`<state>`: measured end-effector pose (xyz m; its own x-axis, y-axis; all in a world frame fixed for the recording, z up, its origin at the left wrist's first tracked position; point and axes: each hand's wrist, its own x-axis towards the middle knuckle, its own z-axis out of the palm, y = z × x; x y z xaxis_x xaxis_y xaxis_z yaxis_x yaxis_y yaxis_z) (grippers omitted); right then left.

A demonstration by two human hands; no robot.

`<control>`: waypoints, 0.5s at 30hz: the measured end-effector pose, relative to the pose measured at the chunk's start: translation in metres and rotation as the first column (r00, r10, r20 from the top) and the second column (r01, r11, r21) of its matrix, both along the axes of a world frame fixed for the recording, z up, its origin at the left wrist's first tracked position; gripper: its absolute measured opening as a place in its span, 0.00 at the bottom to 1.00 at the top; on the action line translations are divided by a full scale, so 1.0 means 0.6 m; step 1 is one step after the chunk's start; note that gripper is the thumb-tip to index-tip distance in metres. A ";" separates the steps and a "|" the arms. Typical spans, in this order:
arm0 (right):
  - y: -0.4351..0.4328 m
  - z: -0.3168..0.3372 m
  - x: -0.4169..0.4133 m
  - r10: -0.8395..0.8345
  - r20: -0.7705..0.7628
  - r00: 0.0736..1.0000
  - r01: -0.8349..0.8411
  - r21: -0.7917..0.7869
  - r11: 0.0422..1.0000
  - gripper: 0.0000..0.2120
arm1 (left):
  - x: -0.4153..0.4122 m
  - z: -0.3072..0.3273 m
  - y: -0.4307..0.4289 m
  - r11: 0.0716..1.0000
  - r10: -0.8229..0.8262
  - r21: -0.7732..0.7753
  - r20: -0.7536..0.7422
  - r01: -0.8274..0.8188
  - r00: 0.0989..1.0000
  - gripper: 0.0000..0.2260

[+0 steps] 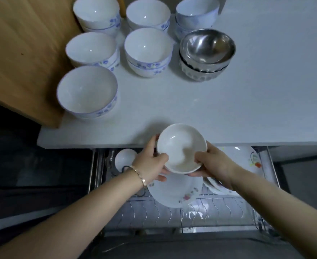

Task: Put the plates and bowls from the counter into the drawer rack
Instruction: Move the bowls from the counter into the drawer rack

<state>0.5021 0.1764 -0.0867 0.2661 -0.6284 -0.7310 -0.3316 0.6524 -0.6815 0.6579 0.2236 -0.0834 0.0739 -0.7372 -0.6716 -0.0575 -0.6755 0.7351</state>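
Hands are sharing one small white bowl [182, 148] above the open drawer rack [191, 208]: left hand [150, 161] and right hand [212, 162] are pinching opposite rims. A slip risks it chipping the flowered plate [174, 191] below. Farther back, bowl stacks [148, 51] are crowding the tabletop [228, 109], waiting.

Text: none can be read.
Bowls [87, 91]: blue flower pattern only, no lettering.
Plates [174, 193]: coloured flower prints, no words.
Steel bowl [207, 46]: no legible mark.
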 end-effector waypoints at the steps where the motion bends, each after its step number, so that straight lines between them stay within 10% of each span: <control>1: 0.019 -0.003 -0.027 0.051 -0.026 0.998 -0.051 -0.002 0.999 0.20 | -0.021 -0.007 0.022 0.999 -0.052 -0.001 0.032 0.053 0.998 0.27; 11: 0.170 -0.171 -0.213 0.186 -0.185 0.965 -0.129 0.283 0.950 0.31 | -0.198 -0.186 0.173 0.937 -0.158 0.309 -0.048 0.165 0.986 0.26; 15: 0.193 -0.280 -0.237 0.275 -0.329 0.903 -0.165 0.325 0.931 0.29 | -0.200 -0.262 0.201 0.900 -0.137 0.430 0.132 0.068 0.982 0.18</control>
